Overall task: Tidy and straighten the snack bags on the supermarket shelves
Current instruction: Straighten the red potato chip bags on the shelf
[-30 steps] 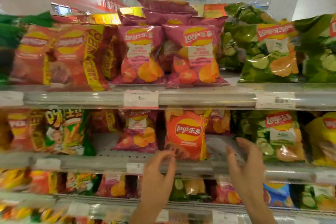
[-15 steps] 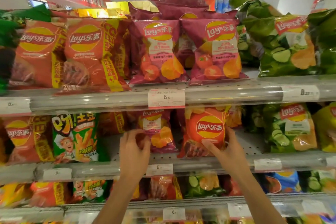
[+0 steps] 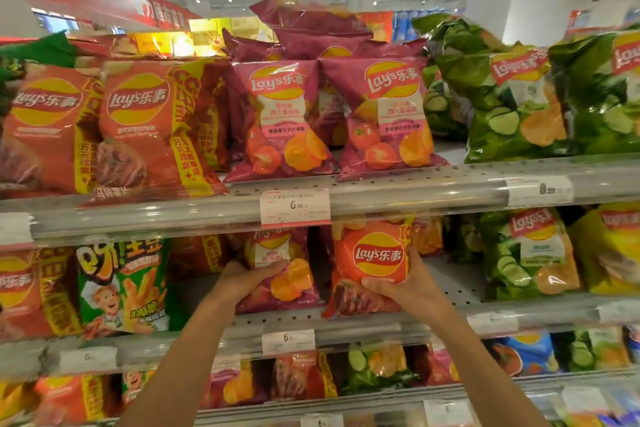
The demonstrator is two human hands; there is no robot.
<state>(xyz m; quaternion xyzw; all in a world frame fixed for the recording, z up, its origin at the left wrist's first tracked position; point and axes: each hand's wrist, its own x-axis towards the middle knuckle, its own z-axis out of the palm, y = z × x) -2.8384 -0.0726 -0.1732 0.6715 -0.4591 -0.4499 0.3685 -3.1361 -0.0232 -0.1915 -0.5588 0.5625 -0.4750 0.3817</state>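
Supermarket shelves of chip bags fill the frame. At centre, on the middle shelf (image 3: 346, 317), my left hand (image 3: 247, 279) grips the pink bag (image 3: 280, 274) and my right hand (image 3: 403, 284) curls round the orange bag (image 3: 372, 267). Both bags lean; I'd say most straightening remains.

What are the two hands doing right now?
Left hand: holds the pink chip bag.
Right hand: holds the orange chip bag.
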